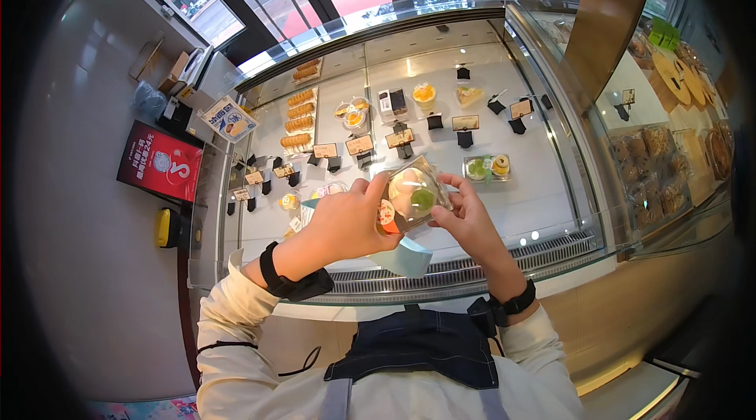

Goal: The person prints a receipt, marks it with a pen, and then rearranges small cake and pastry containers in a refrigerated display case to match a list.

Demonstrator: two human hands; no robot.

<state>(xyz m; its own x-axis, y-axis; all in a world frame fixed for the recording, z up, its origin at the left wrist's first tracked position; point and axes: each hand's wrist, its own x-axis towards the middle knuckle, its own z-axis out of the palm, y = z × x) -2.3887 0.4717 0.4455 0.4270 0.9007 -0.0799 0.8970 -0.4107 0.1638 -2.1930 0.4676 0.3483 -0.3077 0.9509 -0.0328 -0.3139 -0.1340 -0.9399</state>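
A clear plastic pastry box (418, 186) with round cream and green pieces and an orange sticker is held up over the glass display case. My left hand (348, 219) grips its left side, fingers over the top edge. The fingers of my right hand (463, 213) hold its right side. Below the box a light blue sheet or cloth (407, 257) hangs near my left hand; how it is held is hidden. Right of the box, a similar clear box (486, 167) with green and yellow pieces lies on the case's white shelf.
The display case (531, 207) holds a tray of rolled pastries (299, 110), fruit cups (424, 95) and several price-tag stands (465, 124). A metal vent grille (520, 260) runs along its near edge. Packaged breads (649, 172) stand at right, a red sign (162, 163) at left.
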